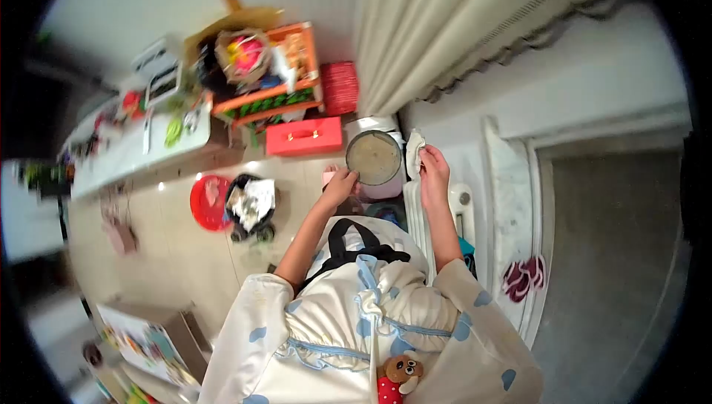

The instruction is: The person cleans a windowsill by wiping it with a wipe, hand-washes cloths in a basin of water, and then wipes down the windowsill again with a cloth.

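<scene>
A round, grey-brown disc with a dark rim (373,158) is tilted up in front of me; whether it is a lid, a sieve or a pan I cannot tell. My left hand (343,187) pinches its lower left edge, fingers closed. Just to the right of the disc, my right hand (434,175) is closed on a crumpled white cloth (416,155). The cloth hangs up from the fingers, apart from the disc. Behind and below the disc is a pale pinkish bin-like object (383,190), partly hidden.
A red box with a handle (304,137) lies beyond the disc, beside an orange shelf (267,103) loaded with goods. A red basin (211,202) and a black container (251,202) stand on the floor at left. White radiator-like panels (417,218) and a doorway (615,255) are at right.
</scene>
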`<state>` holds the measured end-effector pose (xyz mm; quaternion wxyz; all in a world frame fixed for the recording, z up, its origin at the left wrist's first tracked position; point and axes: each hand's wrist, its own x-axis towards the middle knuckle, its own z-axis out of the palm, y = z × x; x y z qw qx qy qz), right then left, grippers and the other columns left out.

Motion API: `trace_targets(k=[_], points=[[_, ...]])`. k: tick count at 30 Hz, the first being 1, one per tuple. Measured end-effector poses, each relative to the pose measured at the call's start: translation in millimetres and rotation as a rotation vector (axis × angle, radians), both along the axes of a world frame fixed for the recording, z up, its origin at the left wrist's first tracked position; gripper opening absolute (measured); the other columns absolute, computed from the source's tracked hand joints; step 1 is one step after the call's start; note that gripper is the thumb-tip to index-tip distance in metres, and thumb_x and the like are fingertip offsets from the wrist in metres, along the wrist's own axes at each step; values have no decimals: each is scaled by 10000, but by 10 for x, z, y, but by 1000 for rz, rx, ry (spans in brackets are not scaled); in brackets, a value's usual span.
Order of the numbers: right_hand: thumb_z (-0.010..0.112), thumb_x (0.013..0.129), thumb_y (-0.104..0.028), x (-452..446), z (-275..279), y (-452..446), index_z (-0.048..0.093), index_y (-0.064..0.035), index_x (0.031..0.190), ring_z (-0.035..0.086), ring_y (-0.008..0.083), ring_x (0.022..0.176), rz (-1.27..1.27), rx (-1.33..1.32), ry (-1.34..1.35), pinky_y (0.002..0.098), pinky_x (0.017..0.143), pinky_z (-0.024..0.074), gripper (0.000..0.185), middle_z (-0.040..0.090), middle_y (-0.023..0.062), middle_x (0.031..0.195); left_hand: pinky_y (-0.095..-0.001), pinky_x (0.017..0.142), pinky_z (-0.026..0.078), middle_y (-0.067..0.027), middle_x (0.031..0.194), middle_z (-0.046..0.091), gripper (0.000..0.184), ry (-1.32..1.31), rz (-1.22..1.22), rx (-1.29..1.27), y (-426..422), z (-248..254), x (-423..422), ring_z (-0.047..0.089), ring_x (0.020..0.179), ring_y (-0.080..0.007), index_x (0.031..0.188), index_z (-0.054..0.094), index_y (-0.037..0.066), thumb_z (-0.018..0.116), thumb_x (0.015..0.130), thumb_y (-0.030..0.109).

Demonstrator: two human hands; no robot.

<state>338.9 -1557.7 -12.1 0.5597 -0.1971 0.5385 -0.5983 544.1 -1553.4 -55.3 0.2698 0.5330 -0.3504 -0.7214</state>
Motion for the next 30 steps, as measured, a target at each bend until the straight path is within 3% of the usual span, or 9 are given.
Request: trace_targets(k=[7,11,15,17,19,24,28,30], points=[[567,821,-130,900,-236,-143,507,-19,1037,534,94,774,403,56,-49,228,698,432,250,566,19,892,-235,547,407,-13,634,506,219,-136,373,58,677,-30,659,483,564,-101,827,508,32,430,877,230],[578,816,-148,1446,-371,-140,518,-31,1034,552,102,753,626,132,-75,231,669,435,255,580,18,876,-245,524,424,-34,653,528,222,-94,666,80,1146,-211,1025,496,539,-111,795,514,20,451,859,223],[592,807,-162,2114,-539,-69,541,-44,985,556,93,729,822,191,35,221,633,426,220,589,8,844,-247,502,426,-35,637,509,187,-135,995,167,1711,-551,1414,486,522,-115,865,491,13,437,856,192],[586,804,-133,2410,-777,-42,533,-27,981,553,99,751,972,235,102,224,654,436,213,587,28,854,-257,471,437,-63,622,538,236,-188,1070,167,1984,-777,1614,513,504,-128,843,490,-15,439,853,215],[608,788,-178,2767,-1037,29,569,-71,941,551,88,674,1052,247,269,216,571,428,191,580,3,783,-250,469,448,-64,615,545,220,-213,1170,195,2166,-982,1847,525,509,-124,861,498,-21,435,846,190],[638,757,-224,3656,-1583,127,574,-59,908,554,96,664,1321,321,621,231,545,440,232,580,14,748,-252,450,471,-101,647,594,200,-213,1245,247,2336,-1195,2469,567,494,-142,875,527,-41,470,819,142],[669,722,-284,4315,-2154,168,572,-60,891,557,97,690,1380,321,736,241,550,449,297,575,27,719,-241,448,473,-100,638,601,200,-219,1300,216,2337,-1453,2807,576,504,-137,848,535,-43,493,815,149],[651,717,-322,4611,-2383,225,571,-54,875,595,154,668,1347,296,987,286,556,469,321,599,85,732,-253,516,504,-121,647,609,200,-287,1279,246,2298,-1403,2973,601,532,-152,863,534,-66,518,804,125]])
